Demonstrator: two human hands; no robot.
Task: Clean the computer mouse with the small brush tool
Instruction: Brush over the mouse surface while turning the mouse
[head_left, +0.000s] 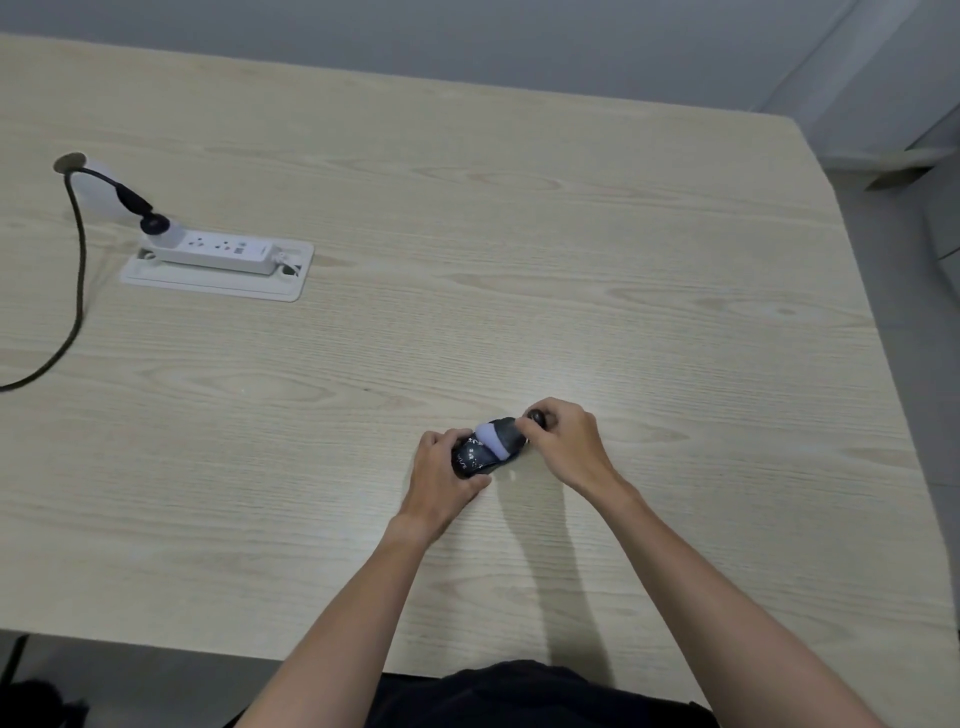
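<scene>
Both forearms reach out over the table (363, 322). Left hand (441, 475) grips the mouse (480, 449) on the tabletop; right hand (569, 444) pinches the brush (491, 434) across it. Pressing hard could skid the mouse.

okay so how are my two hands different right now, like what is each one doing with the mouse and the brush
The left hand grips the dark computer mouse from its near end; the right hand pinches the small brush tool at the far end. The left hand lies low against the table; the right hand arches above the mouse. Both have curled fingers and meet at the mouse.
</scene>
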